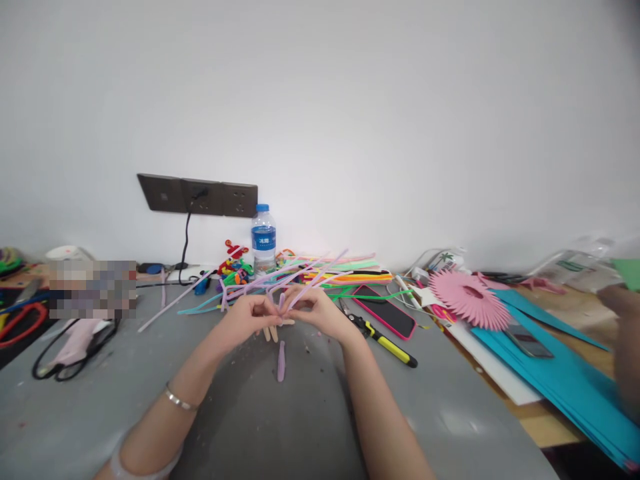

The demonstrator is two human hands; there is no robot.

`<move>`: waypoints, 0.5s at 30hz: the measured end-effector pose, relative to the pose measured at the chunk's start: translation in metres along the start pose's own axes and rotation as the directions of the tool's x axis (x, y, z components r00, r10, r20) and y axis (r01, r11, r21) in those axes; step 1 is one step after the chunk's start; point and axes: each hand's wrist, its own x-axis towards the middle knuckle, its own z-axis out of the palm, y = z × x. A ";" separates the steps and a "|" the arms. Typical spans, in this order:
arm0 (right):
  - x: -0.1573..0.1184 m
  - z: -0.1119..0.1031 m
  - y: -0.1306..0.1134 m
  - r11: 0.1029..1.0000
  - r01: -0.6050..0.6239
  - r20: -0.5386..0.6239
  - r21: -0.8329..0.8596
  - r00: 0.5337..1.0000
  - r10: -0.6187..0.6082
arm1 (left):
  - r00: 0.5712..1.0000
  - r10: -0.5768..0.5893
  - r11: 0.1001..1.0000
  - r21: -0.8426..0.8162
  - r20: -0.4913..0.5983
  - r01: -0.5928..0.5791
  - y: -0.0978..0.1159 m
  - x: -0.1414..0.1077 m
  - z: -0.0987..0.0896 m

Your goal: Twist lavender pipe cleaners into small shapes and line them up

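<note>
In the middle of the grey table, my left hand (245,321) and my right hand (320,312) meet with their fingertips pinched. Between them they grip lilac pipe cleaners (320,291), whose long ends stick up to the right. My fingers cover the spot where the strands join. Just below, a short folded lilac piece (281,362) lies on the table. Behind my hands spreads a pile of loose pipe cleaners (350,270) in several colours. Yellow-and-black pliers (387,345) rest to the right of my right hand.
A water bottle (263,241) stands by the wall. A pink-cased phone (385,312) lies beside the pliers. On the left are a pink glue gun (75,343) with its cord and red-handled scissors (23,323). Blue paper sheets (565,390) and another person's blurred hand (627,340) are at right.
</note>
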 end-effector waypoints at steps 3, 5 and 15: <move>-0.001 0.001 0.004 0.994 -0.042 0.017 0.100 0.999 0.041 | 0.994 -0.048 0.999 0.008 0.094 0.047 0.001 -0.002 0.001; -0.001 0.001 0.006 0.980 -0.096 0.018 0.172 0.995 0.094 | 0.992 -0.058 0.998 -0.003 0.115 0.058 0.001 -0.002 0.002; 0.006 0.007 0.012 0.944 -0.119 -0.197 0.308 0.963 0.186 | 0.996 0.048 0.996 -0.071 -0.078 -0.054 -0.001 0.004 0.010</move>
